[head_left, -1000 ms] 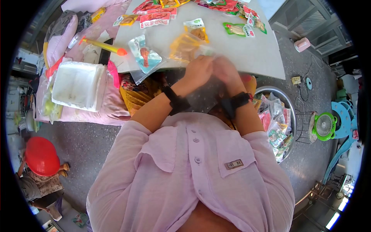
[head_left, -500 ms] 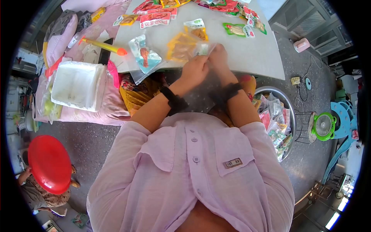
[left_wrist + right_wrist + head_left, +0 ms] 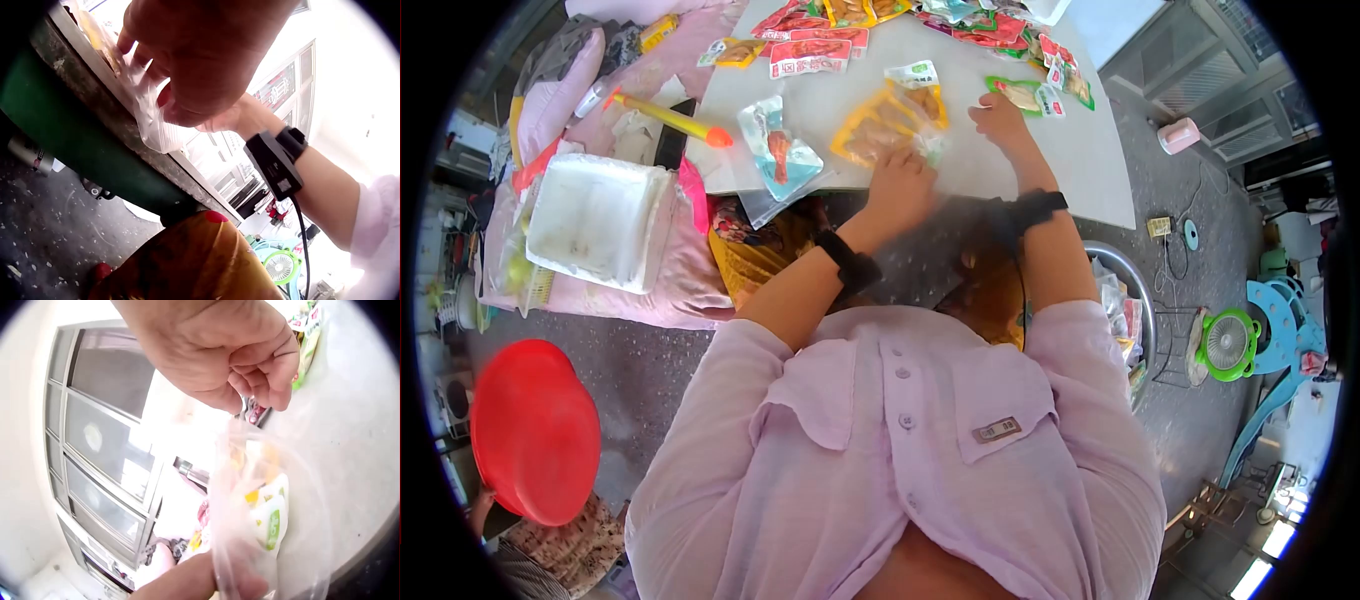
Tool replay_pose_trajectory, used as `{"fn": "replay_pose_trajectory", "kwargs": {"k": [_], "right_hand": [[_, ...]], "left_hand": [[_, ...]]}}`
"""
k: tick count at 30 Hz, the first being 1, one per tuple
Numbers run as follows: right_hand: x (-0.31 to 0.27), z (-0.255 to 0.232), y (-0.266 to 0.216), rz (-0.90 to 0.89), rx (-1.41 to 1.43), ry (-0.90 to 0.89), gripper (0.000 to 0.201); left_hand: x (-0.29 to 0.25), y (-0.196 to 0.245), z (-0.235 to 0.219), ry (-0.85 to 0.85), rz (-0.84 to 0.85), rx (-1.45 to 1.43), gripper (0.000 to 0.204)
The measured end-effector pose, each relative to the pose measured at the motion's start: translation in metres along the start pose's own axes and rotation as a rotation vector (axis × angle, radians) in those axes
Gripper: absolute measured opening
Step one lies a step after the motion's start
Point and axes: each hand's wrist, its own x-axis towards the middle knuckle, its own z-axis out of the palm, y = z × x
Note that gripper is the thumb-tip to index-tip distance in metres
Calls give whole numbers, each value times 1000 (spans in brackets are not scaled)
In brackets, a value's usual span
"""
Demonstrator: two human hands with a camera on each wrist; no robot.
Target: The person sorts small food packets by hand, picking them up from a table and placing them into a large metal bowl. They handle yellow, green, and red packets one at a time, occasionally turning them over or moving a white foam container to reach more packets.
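My left hand grips a clear plastic bag at the table's near edge; fingers press into its film in the left wrist view. Inside the bag lies a yellow snack packet with a white and green end. My right hand is apart from the bag, fingers loosely curled with nothing in them. It is nearest a green snack packet on the table. Another yellow packet lies just beyond the bag. A blue and white packet sits on another clear bag to the left.
Red packets and other packets line the far side of the table. A metal basin stands low at the right. Left are a white foam box and a yellow stick. A person holds a red basin at lower left.
My right hand has left the bag and moved right and forward to the green packet. My left hand has stayed at the bag. The red basin at lower left has shifted and turned.
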Motion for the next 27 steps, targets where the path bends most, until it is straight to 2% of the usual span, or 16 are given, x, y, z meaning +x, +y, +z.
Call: {"fn": "replay_pose_trajectory", "kwargs": {"k": [3, 4, 7, 10, 13, 16, 19, 22, 25, 27], "right_hand": [[24, 29, -5, -34, -257, 18, 41], [27, 33, -18, 53, -244, -35, 46], [25, 43, -45, 74, -317, -120, 46], [36, 53, -45, 110, -273, -150, 45], [36, 49, -36, 165, -103, -50, 45], [43, 48, -15, 228, 201, -237, 39], [23, 39, -11, 139, 707, -121, 27], [17, 20, -12, 133, 738, 106, 16], [8, -10, -10, 106, 626, 120, 15], [-1, -26, -4, 17, 608, 226, 14]], "left_hand": [[-5, -2, 8, 30, 16, 14, 13], [-5, -4, 8, 37, 25, 10, 13], [-5, -1, 6, 60, 0, -42, 11], [-5, 0, 1, 66, -11, -68, 11], [-5, 1, 1, 61, -24, -65, 12], [-5, 4, 1, 53, -40, -54, 13], [-6, 4, 3, 75, -36, -44, 15], [-6, 5, 2, 2, -74, -39, 18], [-2, 9, -6, -44, -83, -55, 22], [2, 10, -11, -134, -137, -97, 25]]}}
